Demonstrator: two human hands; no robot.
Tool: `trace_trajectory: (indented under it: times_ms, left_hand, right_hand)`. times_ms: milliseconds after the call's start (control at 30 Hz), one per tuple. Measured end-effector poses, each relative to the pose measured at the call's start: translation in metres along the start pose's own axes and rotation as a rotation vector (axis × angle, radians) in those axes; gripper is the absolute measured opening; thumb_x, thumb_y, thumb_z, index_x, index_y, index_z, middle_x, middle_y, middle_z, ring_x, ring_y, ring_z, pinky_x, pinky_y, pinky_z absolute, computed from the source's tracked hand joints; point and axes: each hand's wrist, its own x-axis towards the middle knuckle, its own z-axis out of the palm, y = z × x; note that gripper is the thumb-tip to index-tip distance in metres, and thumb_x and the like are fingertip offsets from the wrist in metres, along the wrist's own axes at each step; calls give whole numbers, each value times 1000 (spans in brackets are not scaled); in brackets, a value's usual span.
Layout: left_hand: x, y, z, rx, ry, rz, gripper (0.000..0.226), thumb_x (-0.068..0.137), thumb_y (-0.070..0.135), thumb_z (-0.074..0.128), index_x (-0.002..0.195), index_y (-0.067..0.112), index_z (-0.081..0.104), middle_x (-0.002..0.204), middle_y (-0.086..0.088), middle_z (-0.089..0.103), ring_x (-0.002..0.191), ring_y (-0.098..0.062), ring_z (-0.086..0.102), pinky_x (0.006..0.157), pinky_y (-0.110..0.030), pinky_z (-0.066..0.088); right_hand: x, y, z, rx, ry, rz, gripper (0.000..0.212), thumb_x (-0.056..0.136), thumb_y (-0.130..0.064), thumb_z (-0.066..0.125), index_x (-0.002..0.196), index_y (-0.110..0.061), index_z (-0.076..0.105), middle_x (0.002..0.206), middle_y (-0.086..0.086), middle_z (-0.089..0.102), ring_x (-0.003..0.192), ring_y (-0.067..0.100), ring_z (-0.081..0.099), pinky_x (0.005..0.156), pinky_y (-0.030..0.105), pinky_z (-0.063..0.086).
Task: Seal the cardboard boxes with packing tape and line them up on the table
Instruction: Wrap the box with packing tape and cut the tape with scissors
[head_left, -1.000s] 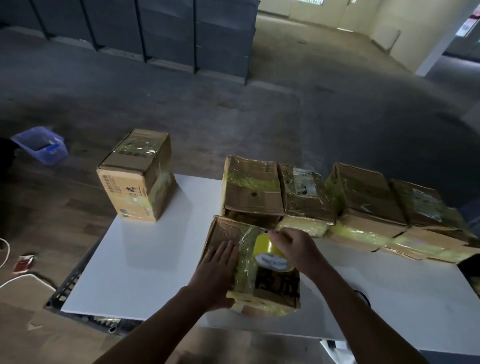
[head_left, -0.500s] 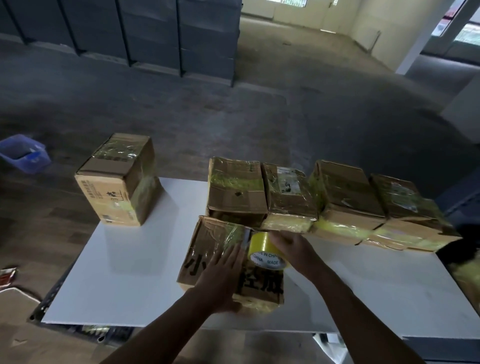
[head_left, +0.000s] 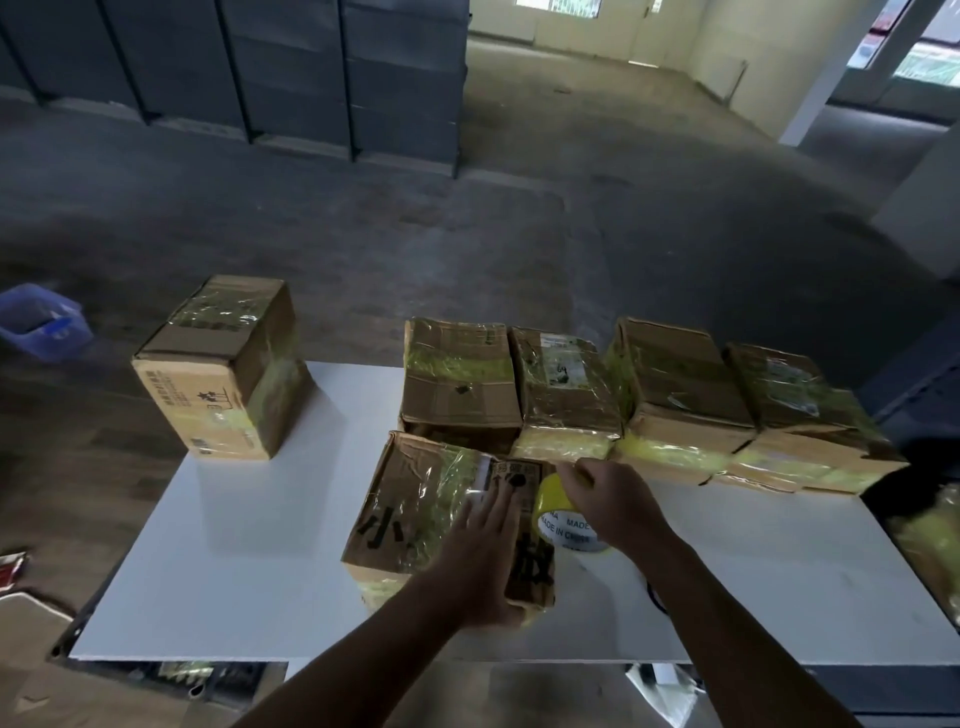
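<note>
Close to the near edge of the white table (head_left: 234, 571), one cardboard box (head_left: 415, 509) lies with its long axis roughly toward the far edge. The left hand (head_left: 483, 551) presses on its top, fingers straight and together. The right hand (head_left: 613, 504) curls its fingers round one yellow tape roll (head_left: 558, 512) at the box's right side. Behind, four taped boxes (head_left: 460, 384) make a row; a sixth box (head_left: 223, 374) stands alone at the far left corner.

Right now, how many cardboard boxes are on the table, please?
6 boxes: one alone at left, four in the back row, one under the left hand. Others may hide at right.
</note>
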Motion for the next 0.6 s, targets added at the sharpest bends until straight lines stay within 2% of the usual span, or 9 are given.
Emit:
trace_trajectory:
  times_ms: [100,167,200,267,333,400,500,600]
  left_hand:
    - [5,5,12,-25,-12,-7,125,74,63,66,151,8,-16,159,-9,-20,146,-22,-20,120,-47,-3]
    - [5,1,17,6,-8,-23,126,73,64,65,151,9,-15,159,-8,-21,146,-21,-21,120,-48,0]
    - [5,0,18,8,-11,-26,127,72,66,65,151,9,-15,159,-8,-21,146,-21,-21,120,-48,0]
    - [6,0,20,8,-17,-22,128,71,66,65,151,9,-16,160,-7,-20,146,-20,-21,120,-49,1]
    - [7,1,21,24,-21,-10,126,71,65,65,152,10,-15,159,-8,-20,146,-21,-21,119,-50,1]
    - [6,-1,21,20,-22,-3,125,72,64,65,151,14,-19,157,-7,-25,145,-23,-22,119,-51,1]
    - [5,-3,22,1,-36,20,119,74,63,64,148,30,-23,151,-6,-33,142,-24,-28,119,-51,-8]
    - [6,-1,21,38,-71,22,113,76,63,64,150,33,-16,152,-10,-33,140,-27,-29,118,-52,-8]
  right_hand:
    - [-5,11,-3,172,-33,74,48,91,-44,54,58,-10,48,53,9,46,54,19,45,56,33,35]
    - [-13,19,-4,363,-80,149,55,85,-57,51,77,-4,65,74,16,63,69,19,58,65,33,44]
    - [-17,21,-4,423,-92,176,55,87,-57,51,81,-5,67,78,14,65,73,17,58,67,31,44]
    - [-22,23,-3,457,-80,195,48,91,-52,52,71,-9,62,67,6,57,65,11,50,61,29,38]
    - [-22,24,-5,379,-36,142,51,87,-54,52,57,-13,43,55,0,36,54,8,37,54,27,29]
    - [-21,32,-11,272,9,87,51,88,-43,58,52,-18,31,51,-3,26,50,8,30,52,28,26]
    - [-27,56,-22,137,3,65,55,89,-36,62,48,-21,29,45,-5,26,47,10,32,52,30,30]
    - [-38,73,-20,48,-76,125,49,91,-39,60,50,-20,42,48,-5,40,53,14,46,55,28,34]
